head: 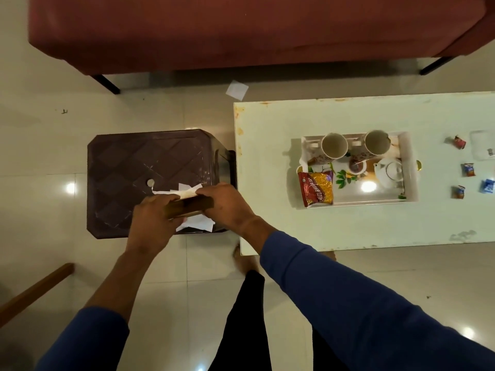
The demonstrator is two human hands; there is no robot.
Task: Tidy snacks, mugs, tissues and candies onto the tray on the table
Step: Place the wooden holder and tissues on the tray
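Tissue holder point(190, 206) mostly hidden under both hands; clear container point(483, 148) cut off at right edge

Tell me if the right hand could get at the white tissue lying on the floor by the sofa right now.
Probably not at once. The right hand grips the brown tissue holder together with the left hand over the stool; the tissue lies on open floor beyond.

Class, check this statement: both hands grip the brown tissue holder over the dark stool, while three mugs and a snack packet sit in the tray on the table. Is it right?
One slip: the head view shows two mugs, not three. The rest holds: left hand and right hand grip the brown tissue holder over the dark stool; the snack packet sits in the tray on the table.
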